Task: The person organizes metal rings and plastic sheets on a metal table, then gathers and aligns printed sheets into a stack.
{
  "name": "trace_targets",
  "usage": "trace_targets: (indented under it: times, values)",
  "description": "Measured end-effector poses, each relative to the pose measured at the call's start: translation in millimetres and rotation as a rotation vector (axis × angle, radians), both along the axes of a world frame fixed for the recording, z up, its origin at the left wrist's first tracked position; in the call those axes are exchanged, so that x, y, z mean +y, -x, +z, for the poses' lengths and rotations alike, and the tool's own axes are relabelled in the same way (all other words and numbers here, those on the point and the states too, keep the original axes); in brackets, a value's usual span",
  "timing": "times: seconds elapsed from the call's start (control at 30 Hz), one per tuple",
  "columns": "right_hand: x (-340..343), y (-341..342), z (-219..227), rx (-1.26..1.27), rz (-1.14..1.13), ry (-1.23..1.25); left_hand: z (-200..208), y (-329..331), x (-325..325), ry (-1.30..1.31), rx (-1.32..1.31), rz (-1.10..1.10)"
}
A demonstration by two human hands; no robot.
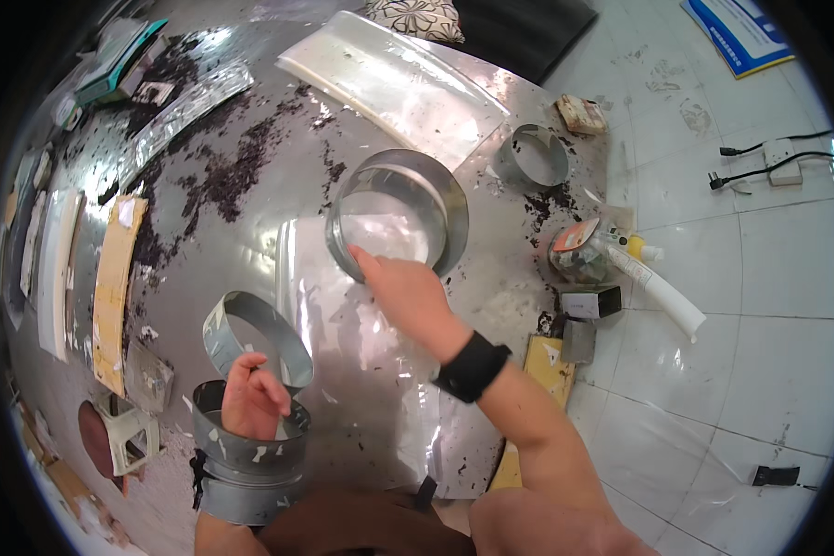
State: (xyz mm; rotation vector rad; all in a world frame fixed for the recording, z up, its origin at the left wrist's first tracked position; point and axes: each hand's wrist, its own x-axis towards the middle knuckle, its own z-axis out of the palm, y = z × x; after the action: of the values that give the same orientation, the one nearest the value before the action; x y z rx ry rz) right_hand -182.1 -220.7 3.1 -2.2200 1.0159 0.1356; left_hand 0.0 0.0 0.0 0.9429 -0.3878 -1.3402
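Note:
My right hand point(406, 292), a dark band on its wrist, grips the near rim of a wide grey ring point(457, 218), thumb over the edge. This ring is above a clear plastic sheet point(343, 343) on the metal table. My left hand point(255, 403) comes up through a grey ring with pale flecks point(250, 456), its fingers loosely curled and apart, holding nothing. Another grey ring point(250, 500) surrounds the forearm below. A tilted grey ring point(221, 343) stands just beyond the left fingers; whether it touches them I cannot tell.
Clear plastic sheets point(398, 79) lie at the back. A smaller grey ring point(505, 162), a plastic jar point(574, 264) and a small box point(593, 301) line the right edge. Yellow strips point(116, 287) lie at left. Dark scraps point(232, 171) litter the table. Plugs and cables point(783, 167) lie on the tiled floor.

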Motion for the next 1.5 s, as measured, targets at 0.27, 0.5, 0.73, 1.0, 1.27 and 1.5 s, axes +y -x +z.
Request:
trace_targets:
  times: [0.27,0.5,0.73,1.0,1.27,1.5]
  values:
    - [-133,34,-48,-0.577,-0.210,-0.073,2,-11,-12,-0.054,0.115,0.158]
    - [-241,167,-152,0.404,-0.502,0.816,4,-2,-15,-0.072,0.042,0.095]
    - [-201,205,-147,0.113,-0.504,0.800,-3,-4,-6,-0.035,0.142,0.001]
    - [11,60,47,-0.611,-0.361,0.168,11,5,-6,-0.199,0.153,-0.008]
    - [69,-68,-12,-0.458,0.227,-1.068,-39,-7,12,-0.321,0.237,-0.180]
    - [114,-146,14,-0.233,0.297,-0.592,-55,-49,90,-0.011,-0.060,-0.121]
